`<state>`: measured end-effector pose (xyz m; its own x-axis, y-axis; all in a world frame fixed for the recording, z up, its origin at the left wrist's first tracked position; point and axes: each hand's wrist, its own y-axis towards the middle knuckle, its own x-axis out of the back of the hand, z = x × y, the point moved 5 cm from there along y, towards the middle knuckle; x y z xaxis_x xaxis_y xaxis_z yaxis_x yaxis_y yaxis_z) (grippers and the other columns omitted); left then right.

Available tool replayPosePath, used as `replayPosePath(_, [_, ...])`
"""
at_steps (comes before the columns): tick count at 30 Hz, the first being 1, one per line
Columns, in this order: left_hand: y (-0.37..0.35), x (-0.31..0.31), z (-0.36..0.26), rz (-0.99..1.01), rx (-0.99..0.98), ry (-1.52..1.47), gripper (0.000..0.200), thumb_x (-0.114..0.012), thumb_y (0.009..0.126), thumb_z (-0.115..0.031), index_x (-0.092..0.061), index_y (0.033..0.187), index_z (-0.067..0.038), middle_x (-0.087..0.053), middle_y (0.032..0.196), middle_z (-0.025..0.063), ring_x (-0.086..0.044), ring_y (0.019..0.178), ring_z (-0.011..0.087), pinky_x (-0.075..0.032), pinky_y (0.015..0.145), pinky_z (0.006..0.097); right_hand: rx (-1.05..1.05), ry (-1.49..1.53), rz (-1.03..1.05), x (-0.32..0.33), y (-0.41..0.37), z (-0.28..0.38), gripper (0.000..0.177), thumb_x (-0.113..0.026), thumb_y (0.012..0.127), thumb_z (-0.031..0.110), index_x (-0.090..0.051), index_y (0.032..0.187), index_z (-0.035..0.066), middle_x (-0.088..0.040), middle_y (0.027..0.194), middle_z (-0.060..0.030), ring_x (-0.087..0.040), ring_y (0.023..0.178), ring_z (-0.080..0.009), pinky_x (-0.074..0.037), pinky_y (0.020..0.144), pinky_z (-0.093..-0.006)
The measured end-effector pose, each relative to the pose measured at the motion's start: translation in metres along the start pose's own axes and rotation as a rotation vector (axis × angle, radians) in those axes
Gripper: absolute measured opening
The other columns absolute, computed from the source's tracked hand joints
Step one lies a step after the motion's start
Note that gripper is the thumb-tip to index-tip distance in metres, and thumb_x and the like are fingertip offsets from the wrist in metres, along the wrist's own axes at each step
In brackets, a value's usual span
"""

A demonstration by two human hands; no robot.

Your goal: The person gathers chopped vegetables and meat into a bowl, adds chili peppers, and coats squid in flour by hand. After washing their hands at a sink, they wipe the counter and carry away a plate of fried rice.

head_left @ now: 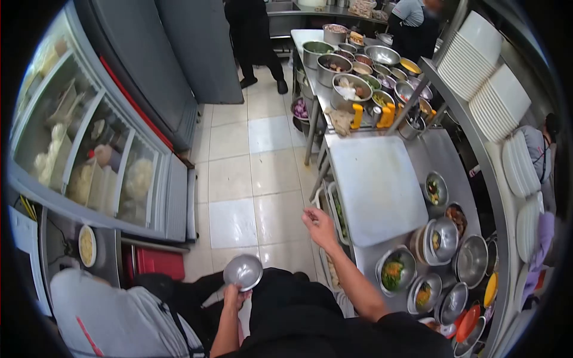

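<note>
My left hand (235, 296) grips the rim of a round metal bowl (243, 272) low in front of my body. The bowl's inside looks bare. My right hand (320, 228) is raised over the floor, just left of the white cutting board (378, 188). Its fingers are curled in, and nothing shows in them. Near my right forearm, a metal bowl of chopped greens (393, 271) stands on the steel counter. A smaller bowl with greens and an orange topping (424, 293) is beside it.
At left stands a glass-door fridge (89, 137); a co-worker in a grey shirt (119, 310) is close by. Ingredient pots (334, 70) crowd the far counter. Stacked white plates (471, 45) fill the right shelf. Another person (253, 36) stands ahead on the tiled floor (271, 167).
</note>
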<state>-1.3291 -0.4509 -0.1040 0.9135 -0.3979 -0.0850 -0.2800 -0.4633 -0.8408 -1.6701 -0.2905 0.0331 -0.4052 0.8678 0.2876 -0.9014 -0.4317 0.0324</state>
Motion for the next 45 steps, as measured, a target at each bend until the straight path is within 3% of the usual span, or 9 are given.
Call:
replayPosePath(5, [0.02, -0.005, -0.063, -0.181, -0.106, 0.02, 0.03, -0.039, 0.074, -0.006, -0.047, 0.094, 0.016, -0.058, 0.069, 0.0216, -0.06, 0.049, 0.0289, -0.047, 0.034, 0.031, 0.206, -0.122, 0.075, -0.044, 0.157, 0.049, 0.034, -0.062, 0.078, 0.02, -0.055, 0.107, 0.003, -0.058, 0.095, -0.0124, -0.055, 0.08, -0.0232, -0.046, 0.07, -0.0328])
replayPosePath(10, [0.089, -0.095, -0.169, -0.197, -0.248, 0.133, 0.031, -0.043, 0.07, -0.005, -0.048, 0.093, 0.015, -0.056, 0.067, 0.0194, -0.06, 0.049, 0.029, -0.045, 0.033, 0.0305, 0.285, -0.282, 0.062, -0.034, 0.291, 0.08, 0.04, -0.062, 0.078, 0.023, -0.051, 0.111, 0.004, -0.055, 0.1, -0.0145, -0.054, 0.087, -0.0267, -0.044, 0.077, -0.0347])
replayPosePath(14, [0.138, -0.23, -0.297, 0.081, -0.482, 0.237, 0.023, -0.043, 0.073, -0.009, -0.049, 0.074, 0.013, -0.053, 0.062, 0.0175, -0.059, 0.049, 0.03, -0.046, 0.036, 0.0334, 0.321, -0.399, -0.166, 0.03, 0.399, 0.113, 0.042, -0.064, 0.076, 0.024, -0.051, 0.111, 0.005, -0.055, 0.102, -0.0149, -0.054, 0.09, -0.029, -0.043, 0.08, -0.0375])
replayPosePath(18, [0.146, -0.376, -0.428, 0.343, -0.557, 0.226, 0.035, -0.041, 0.07, -0.006, -0.044, 0.099, 0.013, -0.056, 0.069, 0.0184, -0.059, 0.048, 0.0275, -0.044, 0.035, 0.0299, 0.507, -0.581, -0.343, 0.104, 0.538, 0.11, 0.045, -0.064, 0.075, 0.026, -0.05, 0.112, 0.005, -0.054, 0.102, -0.0179, -0.053, 0.093, -0.034, -0.041, 0.083, -0.0403])
replayPosePath(28, [0.208, -0.676, -0.648, 0.579, -0.632, 0.245, 0.035, -0.041, 0.068, -0.006, -0.042, 0.097, 0.012, -0.057, 0.069, 0.0216, -0.056, 0.044, 0.0267, -0.042, 0.033, 0.0289, 0.31, -0.917, -0.478, 0.185, 0.927, 0.053, 0.055, -0.057, 0.079, 0.036, -0.039, 0.125, 0.013, -0.046, 0.114, -0.0223, -0.042, 0.106, -0.0403, -0.036, 0.091, -0.0455])
replayPosePath(33, [0.267, -0.796, -0.701, 0.618, -0.65, 0.324, 0.028, -0.039, 0.071, -0.006, -0.043, 0.091, 0.013, -0.054, 0.065, 0.0215, -0.055, 0.042, 0.0257, -0.04, 0.03, 0.03, 0.124, -1.121, -0.338, 0.189, 1.05, 0.007, 0.053, -0.052, 0.082, 0.041, -0.038, 0.127, 0.016, -0.046, 0.115, -0.0211, -0.041, 0.109, -0.04, -0.036, 0.092, -0.0456])
replayPosePath(35, [0.281, -0.837, -0.711, 0.635, -0.64, 0.34, 0.026, -0.039, 0.072, -0.006, -0.043, 0.09, 0.012, -0.055, 0.064, 0.0204, -0.055, 0.042, 0.025, -0.04, 0.031, 0.0297, 0.229, -1.287, -0.244, 0.191, 1.096, -0.03, 0.047, -0.05, 0.083, 0.041, -0.042, 0.123, 0.019, -0.047, 0.114, -0.0192, -0.042, 0.11, -0.0391, -0.039, 0.088, -0.0469])
replayPosePath(38, [0.306, -0.884, -0.713, 0.686, -0.53, 0.407, 0.026, -0.04, 0.071, -0.006, -0.043, 0.091, 0.011, -0.055, 0.065, 0.0194, -0.055, 0.043, 0.0244, -0.04, 0.031, 0.0292, 0.153, -1.201, -0.198, 0.187, 1.089, -0.022, 0.039, -0.049, 0.084, 0.04, -0.047, 0.119, 0.021, -0.047, 0.115, -0.0176, -0.042, 0.11, -0.039, -0.043, 0.084, -0.0478])
replayPosePath(45, [0.32, -0.945, -0.707, 0.723, -0.43, 0.471, 0.022, -0.041, 0.07, -0.007, -0.046, 0.083, 0.01, -0.055, 0.065, 0.0206, -0.056, 0.045, 0.0249, -0.04, 0.034, 0.0294, 0.388, -1.044, -0.354, 0.197, 1.091, -0.019, 0.022, -0.054, 0.079, 0.024, -0.056, 0.091, 0.006, -0.059, 0.083, -0.0211, -0.058, 0.08, -0.038, -0.047, 0.071, -0.0455])
